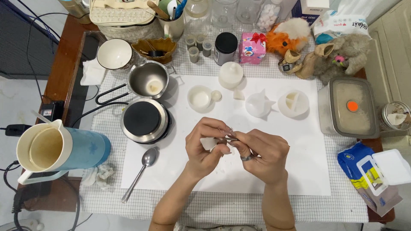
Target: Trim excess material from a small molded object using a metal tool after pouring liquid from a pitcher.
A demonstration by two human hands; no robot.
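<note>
White bit (208,143) mostly hidden btwn both hands (233,147); shape unclear.

head camera, looking steeply down, table (274,179) close

Both forearms are raised from the lower edge and brought together at centre. The left hand (204,145) is curled with fingertips pinched; the right hand (262,153) meets it, 1 finger ringed.
</note>
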